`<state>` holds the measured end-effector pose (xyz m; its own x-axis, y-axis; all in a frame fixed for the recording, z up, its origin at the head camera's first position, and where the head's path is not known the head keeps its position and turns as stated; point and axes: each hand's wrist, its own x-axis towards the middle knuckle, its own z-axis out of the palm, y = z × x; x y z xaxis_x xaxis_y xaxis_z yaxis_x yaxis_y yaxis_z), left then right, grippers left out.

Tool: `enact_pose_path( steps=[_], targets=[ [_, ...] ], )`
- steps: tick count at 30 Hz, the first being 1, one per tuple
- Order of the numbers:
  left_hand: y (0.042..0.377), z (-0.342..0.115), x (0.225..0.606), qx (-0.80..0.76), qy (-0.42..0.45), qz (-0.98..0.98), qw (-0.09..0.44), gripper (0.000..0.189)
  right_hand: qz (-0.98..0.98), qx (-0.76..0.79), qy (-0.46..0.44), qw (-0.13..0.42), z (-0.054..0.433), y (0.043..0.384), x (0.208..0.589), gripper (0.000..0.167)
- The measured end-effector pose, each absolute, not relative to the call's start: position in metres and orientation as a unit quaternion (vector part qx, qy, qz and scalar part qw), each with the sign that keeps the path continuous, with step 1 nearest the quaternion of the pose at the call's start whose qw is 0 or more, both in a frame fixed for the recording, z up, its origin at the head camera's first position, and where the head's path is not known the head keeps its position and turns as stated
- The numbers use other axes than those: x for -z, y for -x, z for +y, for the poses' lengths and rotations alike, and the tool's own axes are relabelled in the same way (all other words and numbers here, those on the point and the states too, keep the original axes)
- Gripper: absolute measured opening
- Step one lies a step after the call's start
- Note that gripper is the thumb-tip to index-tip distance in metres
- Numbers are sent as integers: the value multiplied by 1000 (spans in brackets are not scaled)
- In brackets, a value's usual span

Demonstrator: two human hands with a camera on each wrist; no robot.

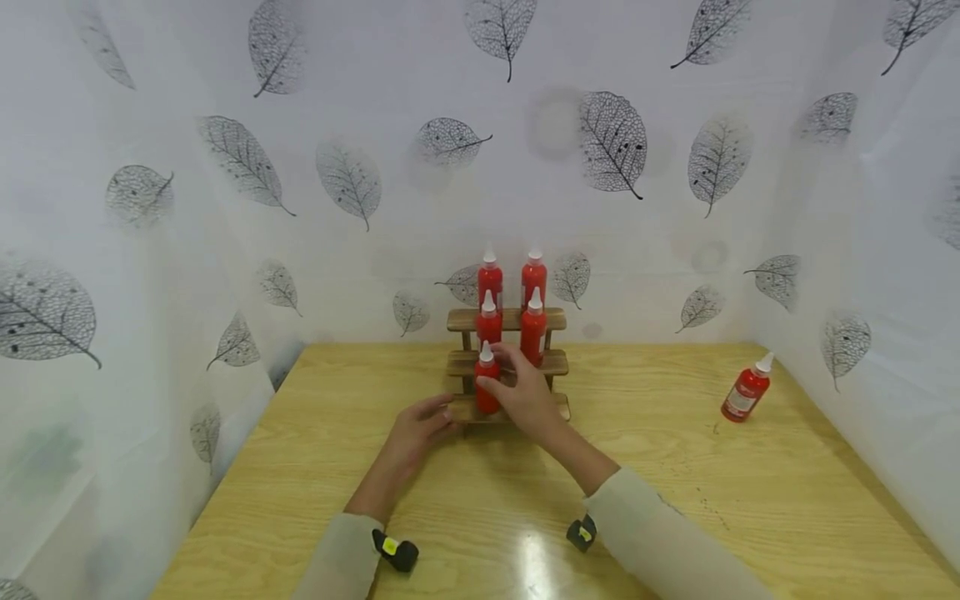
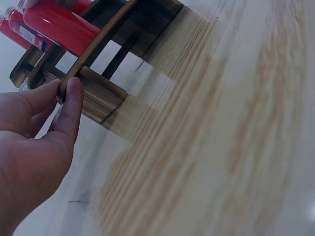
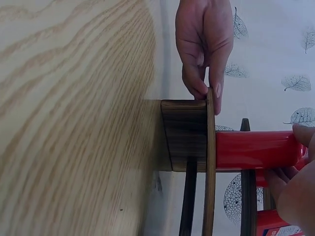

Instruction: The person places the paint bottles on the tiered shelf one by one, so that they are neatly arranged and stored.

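A small three-tier wooden rack (image 1: 545,363) stands on the table against the back wall. On its lowest step, at the left, is a red squeeze bottle (image 1: 487,393) with a white pointed cap. My right hand (image 1: 531,402) grips this bottle from the right, thumb in front; in the right wrist view its base meets the step. My left hand (image 1: 414,433) pinches the left end of the lowest step (image 2: 74,73) between thumb and fingers. Two similar red bottles (image 1: 533,332) stand on the middle step, two more red bottles (image 1: 534,275) on the top one.
Another red bottle (image 1: 742,395) with a white cap and a label stands on the table at the far right. The light wooden table (image 1: 315,467) reaches back to a white curtain (image 1: 420,217) printed with grey leaves, which also encloses both sides.
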<state>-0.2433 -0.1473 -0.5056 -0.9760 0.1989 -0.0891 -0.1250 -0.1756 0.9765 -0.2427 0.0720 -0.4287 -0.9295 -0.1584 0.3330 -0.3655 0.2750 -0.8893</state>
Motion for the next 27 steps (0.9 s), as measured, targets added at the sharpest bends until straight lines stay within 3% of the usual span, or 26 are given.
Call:
enact_pose_path(
  steps=[14, 27],
  targets=[
    [242, -145, 503, -771, -26, 629, 98, 42, -817, -551, -133, 105, 134, 219, 421, 62],
    [242, -145, 504, -763, -35, 638, 98, 43, -861, -460, -42, 213, 247, 194, 414, 59]
  ],
)
